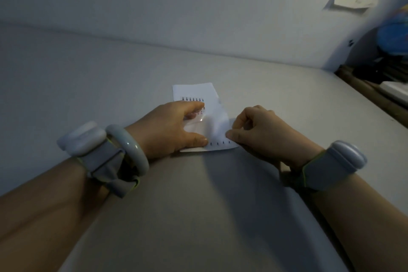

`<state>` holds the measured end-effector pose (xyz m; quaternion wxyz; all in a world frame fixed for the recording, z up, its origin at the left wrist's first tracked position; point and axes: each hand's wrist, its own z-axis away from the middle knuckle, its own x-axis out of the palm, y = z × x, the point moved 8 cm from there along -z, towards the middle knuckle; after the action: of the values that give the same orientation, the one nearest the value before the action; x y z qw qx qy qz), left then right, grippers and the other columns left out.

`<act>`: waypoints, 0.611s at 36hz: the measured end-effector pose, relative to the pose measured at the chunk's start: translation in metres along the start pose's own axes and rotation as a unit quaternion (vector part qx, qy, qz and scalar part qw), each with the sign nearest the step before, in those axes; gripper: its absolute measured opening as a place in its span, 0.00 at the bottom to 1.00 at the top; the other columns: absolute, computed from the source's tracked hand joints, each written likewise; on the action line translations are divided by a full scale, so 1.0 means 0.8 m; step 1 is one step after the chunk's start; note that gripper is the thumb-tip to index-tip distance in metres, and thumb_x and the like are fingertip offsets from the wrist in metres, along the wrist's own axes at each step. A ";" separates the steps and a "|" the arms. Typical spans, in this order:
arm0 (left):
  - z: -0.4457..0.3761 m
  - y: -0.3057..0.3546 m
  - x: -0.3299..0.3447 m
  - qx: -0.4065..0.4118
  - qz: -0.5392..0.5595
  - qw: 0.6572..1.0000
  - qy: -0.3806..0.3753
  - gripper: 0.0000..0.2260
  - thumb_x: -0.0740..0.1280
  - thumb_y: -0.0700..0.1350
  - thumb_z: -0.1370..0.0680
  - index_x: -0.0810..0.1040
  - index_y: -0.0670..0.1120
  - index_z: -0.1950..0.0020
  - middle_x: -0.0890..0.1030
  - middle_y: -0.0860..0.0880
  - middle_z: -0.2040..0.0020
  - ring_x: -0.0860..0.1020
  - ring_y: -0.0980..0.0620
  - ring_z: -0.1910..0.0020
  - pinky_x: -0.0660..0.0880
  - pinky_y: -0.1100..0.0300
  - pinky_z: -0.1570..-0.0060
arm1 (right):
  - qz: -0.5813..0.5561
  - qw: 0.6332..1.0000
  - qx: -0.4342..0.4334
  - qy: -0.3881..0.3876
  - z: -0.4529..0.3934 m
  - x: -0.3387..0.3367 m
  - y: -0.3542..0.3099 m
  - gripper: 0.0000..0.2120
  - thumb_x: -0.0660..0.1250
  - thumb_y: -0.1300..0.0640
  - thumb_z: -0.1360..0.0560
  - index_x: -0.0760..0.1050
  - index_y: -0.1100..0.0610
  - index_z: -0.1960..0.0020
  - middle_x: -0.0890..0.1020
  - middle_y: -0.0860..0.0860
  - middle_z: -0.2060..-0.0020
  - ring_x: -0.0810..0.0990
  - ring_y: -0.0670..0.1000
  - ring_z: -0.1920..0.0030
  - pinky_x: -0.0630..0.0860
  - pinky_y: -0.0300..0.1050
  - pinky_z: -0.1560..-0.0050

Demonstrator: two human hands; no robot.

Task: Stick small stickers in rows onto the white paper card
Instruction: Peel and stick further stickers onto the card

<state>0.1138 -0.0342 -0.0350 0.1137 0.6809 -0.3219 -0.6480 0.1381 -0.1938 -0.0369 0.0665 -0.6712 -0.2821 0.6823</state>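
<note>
You are working at a broad grey table point(110, 77) that is filling most of the frame, with the white paper card point(195, 91) lying flat just above centre, a row of small stickers point(193, 99) showing across it. Your left hand point(167, 128) is spreading over a glossy sticker sheet point(205, 123) at centre frame, fingers fairly straight and thumb pressing its near edge, while your right hand point(262, 132) is curling just right of centre, thumb and forefinger pinching that sheet's right edge; whether a sticker is coming away, I cannot tell.
</note>
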 end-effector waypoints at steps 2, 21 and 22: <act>0.001 0.001 0.000 -0.001 0.000 1.000 -0.001 0.36 0.73 0.53 0.32 0.62 0.52 0.27 0.68 0.55 0.30 0.68 0.60 0.34 0.61 0.69 0.38 | 0.002 1.000 0.010 -0.006 0.000 0.000 0.002 0.08 0.68 0.46 0.31 0.73 0.49 0.60 0.70 0.42 0.56 0.71 0.51 0.48 0.70 0.51 0.44; 0.000 -0.001 0.001 0.002 -0.001 1.000 -0.008 0.36 0.72 0.53 0.31 0.61 0.52 0.27 0.66 0.56 0.29 0.66 0.61 0.34 0.59 0.70 0.40 | 0.039 0.996 0.068 -0.047 0.003 0.006 0.010 0.23 0.64 0.44 0.28 0.65 0.48 0.35 0.66 0.49 0.36 0.66 0.53 0.37 0.66 0.49 0.40; 0.000 -0.001 0.001 0.001 0.000 1.000 -0.010 0.36 0.72 0.53 0.30 0.61 0.53 0.26 0.66 0.56 0.28 0.66 0.61 0.34 0.58 0.70 0.40 | 0.037 0.996 0.069 -0.039 0.004 0.006 0.010 0.24 0.64 0.43 0.28 0.64 0.48 0.34 0.66 0.49 0.35 0.65 0.53 0.36 0.65 0.49 0.39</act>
<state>0.1141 -0.0341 -0.0362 0.1102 0.6746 -0.3240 -0.6540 0.1368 -0.1992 -0.0449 0.0769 -0.6479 -0.2119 0.7276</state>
